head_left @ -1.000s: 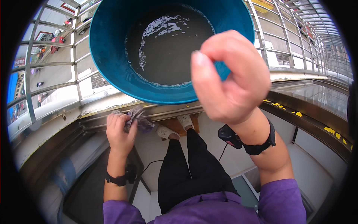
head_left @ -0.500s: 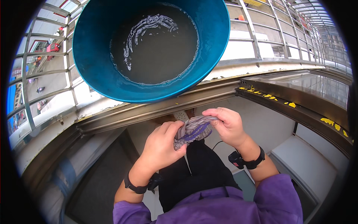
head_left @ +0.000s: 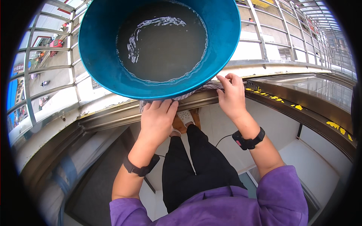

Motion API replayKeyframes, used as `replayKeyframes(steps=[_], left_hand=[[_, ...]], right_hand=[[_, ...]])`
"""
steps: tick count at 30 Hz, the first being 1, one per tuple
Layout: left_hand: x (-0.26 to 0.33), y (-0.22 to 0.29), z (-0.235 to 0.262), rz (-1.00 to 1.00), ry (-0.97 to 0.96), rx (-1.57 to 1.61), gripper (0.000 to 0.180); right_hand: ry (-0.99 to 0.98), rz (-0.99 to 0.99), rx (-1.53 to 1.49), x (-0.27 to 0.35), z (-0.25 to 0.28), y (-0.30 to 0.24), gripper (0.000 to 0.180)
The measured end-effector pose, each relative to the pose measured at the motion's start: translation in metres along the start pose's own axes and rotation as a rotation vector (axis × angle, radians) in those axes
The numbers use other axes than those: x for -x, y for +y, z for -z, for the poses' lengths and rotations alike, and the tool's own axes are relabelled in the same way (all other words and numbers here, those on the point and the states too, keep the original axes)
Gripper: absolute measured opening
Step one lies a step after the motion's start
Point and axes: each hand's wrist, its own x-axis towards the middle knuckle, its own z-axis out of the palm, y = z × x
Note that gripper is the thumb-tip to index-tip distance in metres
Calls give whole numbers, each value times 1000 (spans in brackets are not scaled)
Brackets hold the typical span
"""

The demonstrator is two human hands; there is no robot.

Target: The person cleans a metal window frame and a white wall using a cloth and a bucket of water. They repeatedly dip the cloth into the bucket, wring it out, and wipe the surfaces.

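A large blue-green bucket (head_left: 160,88) of murky water stands on the sill, with a bright reflection on the water. Bunched along the window track, just below the bucket's near rim, lies a grey-purple striped cloth (head_left: 212,85), partly hidden by the bucket. My left hand (head_left: 157,118) has its fingers bent over the cloth's left end, close under the rim. At the other end, my right hand (head_left: 232,94) pinches the cloth between thumb and fingers. Both fingertips on the left are partly lost behind the rim.
Metal window tracks (head_left: 124,113) run under my hands. A sliding window frame (head_left: 301,96) with flaking yellow paint is at the right. Beyond the sill is a metal-bar cage (head_left: 260,34), with a street far below at the left.
Both hands have moved forward and apart, taking the cloth from above my legs to the track by the bucket. The cloth, bundled before, is now stretched out sideways.
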Motion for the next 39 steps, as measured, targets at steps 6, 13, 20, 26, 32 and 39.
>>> replayKeyframes(steps=[6,13,20,26,32,39], left_hand=[[-24,12,-7,145,-214,-63,35],[-18,12,12,410,-506,22,25],[-12,7,-15,-61,-64,-126,35],[-4,2,-24,47,-15,-104,45],[0,-10,-22,54,16,-86,43],[-3,-2,-45,59,7,-245,35]], right_hand=[[-55,212,-22,12,-33,-15,27],[-52,242,66,12,-56,-48,20],[-35,142,-54,13,-35,-52,25],[-77,155,-62,9,-54,-71,33],[-110,106,-146,16,-55,-69,35],[-70,79,-44,15,-50,-63,35]])
